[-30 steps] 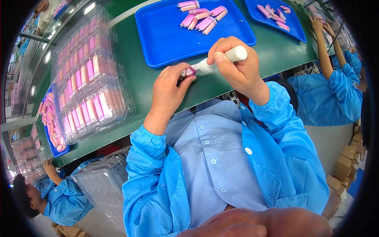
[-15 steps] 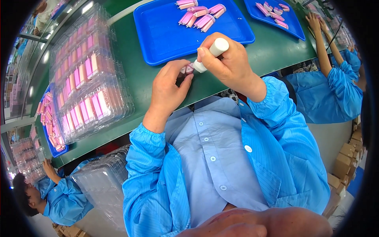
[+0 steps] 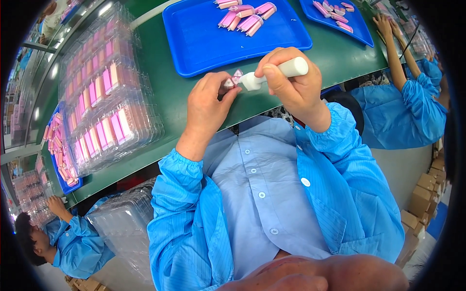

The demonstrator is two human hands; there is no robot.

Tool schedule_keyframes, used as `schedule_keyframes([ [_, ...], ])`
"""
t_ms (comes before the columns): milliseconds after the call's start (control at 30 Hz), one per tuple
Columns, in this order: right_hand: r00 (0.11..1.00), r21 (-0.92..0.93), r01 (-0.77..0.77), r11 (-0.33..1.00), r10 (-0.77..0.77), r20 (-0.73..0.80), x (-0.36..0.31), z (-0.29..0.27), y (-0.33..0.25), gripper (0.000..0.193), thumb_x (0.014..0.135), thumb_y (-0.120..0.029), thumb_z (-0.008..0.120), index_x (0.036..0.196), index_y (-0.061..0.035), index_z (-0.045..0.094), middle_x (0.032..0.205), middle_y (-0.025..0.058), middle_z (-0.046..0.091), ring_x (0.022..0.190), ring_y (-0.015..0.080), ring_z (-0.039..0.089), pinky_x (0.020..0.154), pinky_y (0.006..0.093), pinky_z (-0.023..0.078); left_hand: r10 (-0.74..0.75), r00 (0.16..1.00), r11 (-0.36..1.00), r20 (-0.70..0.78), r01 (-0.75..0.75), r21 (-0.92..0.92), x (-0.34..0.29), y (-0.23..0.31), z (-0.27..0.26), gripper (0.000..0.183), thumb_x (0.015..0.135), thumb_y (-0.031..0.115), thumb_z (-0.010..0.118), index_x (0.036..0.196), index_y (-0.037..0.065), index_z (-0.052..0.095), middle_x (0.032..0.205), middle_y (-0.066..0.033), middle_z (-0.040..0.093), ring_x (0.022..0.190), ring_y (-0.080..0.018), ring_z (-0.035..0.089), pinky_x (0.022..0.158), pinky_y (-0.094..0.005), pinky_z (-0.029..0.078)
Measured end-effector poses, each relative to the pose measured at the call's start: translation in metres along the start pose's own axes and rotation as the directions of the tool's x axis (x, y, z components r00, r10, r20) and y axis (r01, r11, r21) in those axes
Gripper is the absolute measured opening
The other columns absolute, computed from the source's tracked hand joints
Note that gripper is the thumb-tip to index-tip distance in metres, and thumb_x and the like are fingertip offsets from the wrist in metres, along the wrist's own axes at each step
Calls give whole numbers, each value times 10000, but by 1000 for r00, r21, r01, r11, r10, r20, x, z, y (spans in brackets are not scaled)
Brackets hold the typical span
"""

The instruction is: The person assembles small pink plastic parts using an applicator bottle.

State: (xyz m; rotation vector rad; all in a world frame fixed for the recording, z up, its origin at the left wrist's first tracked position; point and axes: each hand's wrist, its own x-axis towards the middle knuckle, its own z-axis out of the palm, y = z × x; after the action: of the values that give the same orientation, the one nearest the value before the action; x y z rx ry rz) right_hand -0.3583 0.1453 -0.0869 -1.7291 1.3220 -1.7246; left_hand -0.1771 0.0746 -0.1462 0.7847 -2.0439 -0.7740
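My left hand (image 3: 206, 99) pinches a small bundle of pink pieces (image 3: 236, 77) between thumb and fingers; their pale, triangular-looking ends face up. In my right hand (image 3: 296, 89) is a white squeeze bottle (image 3: 295, 67), its fingers wrapped round the body. The bottle lies tilted, with its narrow tip pointing left at the ends of the pink pieces. Whether the tip touches them is too small to tell. Just beyond my hands lies a blue tray (image 3: 204, 56) with several pink and peach block-shaped pieces (image 3: 242, 18) at its far side.
Stacked clear plastic trays (image 3: 104, 131) full of pink and peach pieces stand on the green table (image 3: 160, 92) at left. Beside them lies a blue tray of loose pieces (image 3: 60, 155). Another blue tray (image 3: 357, 34) is at far right. Co-workers' arms (image 3: 398, 68) show at both sides.
My right hand has moved right and tipped the bottle from steep to nearly flat. The bottle's tip has drawn slightly away from the pink pieces. My left hand stays nearly in place.
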Motion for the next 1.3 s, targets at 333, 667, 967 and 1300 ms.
schedule_keyframes([
  [333, 992, -192, 65, 979, -42, 123, 11, 10, -1, 152, 911, -153, 745, 884, -43, 644, 746, 65, 648, 622, 151, 609, 550, 286, 468, 38, 999, 999, 13, -38, 10, 1, 0, -1, 318, 771, -9, 820, 1042, 33, 659, 903, -70, 673, 749, -161, 676, 646, -277, 564],
  [667, 1000, 71, 21, 997, -20, -8, -12, 2, -13, 120, 918, -93, 738, 921, -21, 642, 810, 73, 687, 661, 115, 613, 557, 253, 462, 33, 999, 998, -14, -33, -48, -1, 4, -1, 273, 759, 49, 839, 958, 28, 653, 853, -81, 670, 735, -202, 718, 621, -296, 600],
  [967, 998, -23, -20, 1000, 22, 57, -8, 7, -11, 161, 917, -153, 755, 897, -40, 642, 752, 57, 665, 625, 132, 610, 531, 269, 457, 52, 998, 998, -26, -52, -24, -1, 3, 0, 255, 761, 43, 833, 931, 32, 643, 849, -81, 668, 736, -207, 717, 616, -307, 600],
  [1300, 987, -223, 40, 974, -4, 158, 9, 15, -8, 217, 897, -187, 766, 864, -39, 611, 713, 80, 616, 601, 207, 595, 548, 316, 464, -11, 995, 996, -104, 20, 82, 4, 11, -3, 353, 737, 12, 829, 1045, 31, 657, 983, -115, 685, 848, -238, 689, 718, -333, 581],
])
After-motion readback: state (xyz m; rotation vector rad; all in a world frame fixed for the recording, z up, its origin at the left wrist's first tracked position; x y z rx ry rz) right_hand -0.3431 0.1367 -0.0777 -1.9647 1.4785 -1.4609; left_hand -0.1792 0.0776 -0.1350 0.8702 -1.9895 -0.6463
